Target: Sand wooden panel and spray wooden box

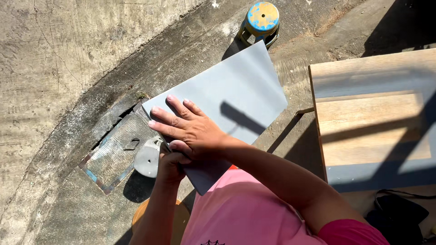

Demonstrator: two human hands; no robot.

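One grey sheet (236,90) lies under the right hand (190,127), perhaps pressed.

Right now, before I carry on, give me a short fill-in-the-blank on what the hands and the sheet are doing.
1. The right hand lies flat, fingers spread, on the grey ____.
2. The left hand grips the sheet at its near ____.
3. The stool beyond the sheet has a worn seat painted blue and ____.
4. The wooden table stands on the person's ____ side.

Missing words: sheet; edge; yellow; right
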